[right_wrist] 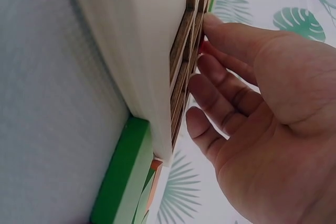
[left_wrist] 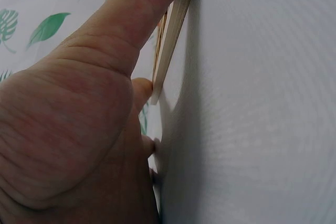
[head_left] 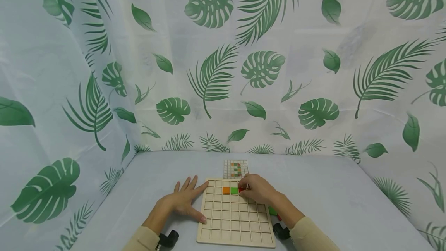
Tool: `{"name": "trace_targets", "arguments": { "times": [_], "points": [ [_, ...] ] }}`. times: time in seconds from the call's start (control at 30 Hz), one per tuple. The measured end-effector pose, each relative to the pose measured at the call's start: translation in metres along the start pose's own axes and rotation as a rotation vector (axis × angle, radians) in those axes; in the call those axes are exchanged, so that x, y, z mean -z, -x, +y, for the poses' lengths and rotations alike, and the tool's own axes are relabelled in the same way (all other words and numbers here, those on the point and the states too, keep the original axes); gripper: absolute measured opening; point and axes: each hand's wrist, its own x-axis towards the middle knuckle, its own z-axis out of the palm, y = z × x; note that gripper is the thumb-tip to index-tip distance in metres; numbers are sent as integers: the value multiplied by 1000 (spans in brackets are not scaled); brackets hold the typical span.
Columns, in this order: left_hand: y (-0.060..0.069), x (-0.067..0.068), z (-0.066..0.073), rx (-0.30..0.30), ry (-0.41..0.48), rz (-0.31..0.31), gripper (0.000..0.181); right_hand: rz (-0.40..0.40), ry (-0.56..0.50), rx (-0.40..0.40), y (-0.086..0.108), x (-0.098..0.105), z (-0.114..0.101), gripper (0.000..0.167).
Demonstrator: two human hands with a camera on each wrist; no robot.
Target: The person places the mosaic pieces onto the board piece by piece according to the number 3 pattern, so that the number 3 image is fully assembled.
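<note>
A wooden grid board (head_left: 237, 226) lies on the table. In its top row sit an orange tile (head_left: 226, 190) and a light green tile (head_left: 234, 190), side by side. My right hand (head_left: 259, 189) pinches a small red tile (head_left: 241, 190) at the cell just right of the green one. In the right wrist view, only a sliver of red shows between the fingertips. My left hand (head_left: 182, 200) is spread at the board's left side, with the thumb and index finger touching the edge and the other fingers extended over the table.
A small pattern card (head_left: 227, 169) with a coloured grid lies behind the board. Beside the board's right edge, partly under my right forearm, are a green block (right_wrist: 123, 166) and other coloured pieces. A leaf-print curtain (head_left: 223, 69) hangs behind the white table (head_left: 167, 165).
</note>
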Motion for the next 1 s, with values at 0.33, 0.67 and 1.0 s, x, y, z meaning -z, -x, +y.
{"name": "trace_targets", "arguments": {
  "times": [0.33,0.67,1.0],
  "points": [
    [1,3,1,2,0,-5,130,6,4,-13,-1,-2,-1,10],
    [2,3,3,3,-3,-12,129,113,20,-95,0,0,1,20],
    [2,2,2,-1,3,-10,130,232,-45,-171,12,11,10,21]
  ]
}}
